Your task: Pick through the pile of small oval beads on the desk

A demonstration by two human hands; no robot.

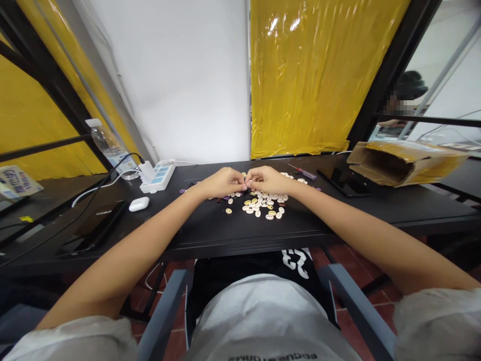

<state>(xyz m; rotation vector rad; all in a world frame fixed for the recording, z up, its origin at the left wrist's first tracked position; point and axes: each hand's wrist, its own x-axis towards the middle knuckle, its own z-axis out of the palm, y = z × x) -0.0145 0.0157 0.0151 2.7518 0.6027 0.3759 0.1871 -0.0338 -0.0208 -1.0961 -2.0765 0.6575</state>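
Note:
My left hand (pixel 224 182) and my right hand (pixel 266 180) meet above the table, fingertips almost touching. Both are closed in a pinch. A small pale piece shows at the fingertips of my right hand; what the left fingers hold is too small to make out. Beneath and in front of them lies a loose spread of small oval button-like pieces (pixel 267 201), mostly cream, with some yellow ones. A few purple and dark pieces lie around the left hand. One yellow oval piece (pixel 229 211) rests apart toward the near edge. My hands hide part of the spread.
On the left are a power strip (pixel 160 176), a white earphone case (pixel 139 204), a dark tablet-like device (pixel 93 228) and a water bottle (pixel 112 150). To the right are a screwdriver (pixel 306 173), a black phone (pixel 343 181) and an open cardboard box (pixel 402 163).

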